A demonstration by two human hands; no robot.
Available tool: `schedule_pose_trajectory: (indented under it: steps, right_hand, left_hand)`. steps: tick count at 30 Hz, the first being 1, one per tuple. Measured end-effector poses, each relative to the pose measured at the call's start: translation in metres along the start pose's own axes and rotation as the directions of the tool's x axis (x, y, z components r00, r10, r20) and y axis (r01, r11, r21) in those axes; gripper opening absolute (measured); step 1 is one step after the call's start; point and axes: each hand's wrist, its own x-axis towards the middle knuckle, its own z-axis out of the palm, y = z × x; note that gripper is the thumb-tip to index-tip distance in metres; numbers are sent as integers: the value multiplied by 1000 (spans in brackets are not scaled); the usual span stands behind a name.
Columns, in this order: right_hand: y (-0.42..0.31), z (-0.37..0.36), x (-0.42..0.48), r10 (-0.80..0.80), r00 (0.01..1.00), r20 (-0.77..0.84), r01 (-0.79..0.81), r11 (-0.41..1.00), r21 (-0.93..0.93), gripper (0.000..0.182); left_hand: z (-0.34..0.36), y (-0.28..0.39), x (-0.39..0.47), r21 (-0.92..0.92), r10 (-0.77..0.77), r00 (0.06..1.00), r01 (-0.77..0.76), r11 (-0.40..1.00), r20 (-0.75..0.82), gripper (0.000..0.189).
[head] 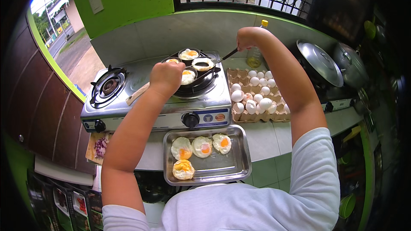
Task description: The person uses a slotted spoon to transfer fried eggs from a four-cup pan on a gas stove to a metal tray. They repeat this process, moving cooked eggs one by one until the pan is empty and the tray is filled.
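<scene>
My left hand (167, 76) is closed on a thin metal utensil that reaches over an egg pan with round cups (199, 81) on the stove's right burner. My right hand (249, 38) grips the black handle of a spatula (228, 55), its metal end at the edge of a fried egg (202, 64) on the right of the pan. Other fried eggs (188, 54) lie in the cups; one is partly hidden by my left hand. Several fried eggs (202, 147) rest in a steel tray (207, 183) in front of the stove.
A cardboard egg tray (237, 75) with eggs and shells stands right of the gas stove (141, 109). Behind it is an oil bottle (253, 61). A wooden handle (138, 94) lies across the stove. Chopped onion (100, 146) lies on a board at left. Lidded pots (321, 62) stand at right.
</scene>
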Motion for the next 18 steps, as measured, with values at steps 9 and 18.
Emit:
schedule_pose_trajectory:
  steps: [9,18]
  right_hand:
    - [-3,4,4,-3,998,-68,-2,998,-69,19]
    - [-12,-10,1,25,995,-94,-35,993,-110,16]
  left_hand:
    - [-4,10,3,-144,-68,996,60,988,-53,15]
    - [7,9,6,-56,144,966,-160,986,-216,6]
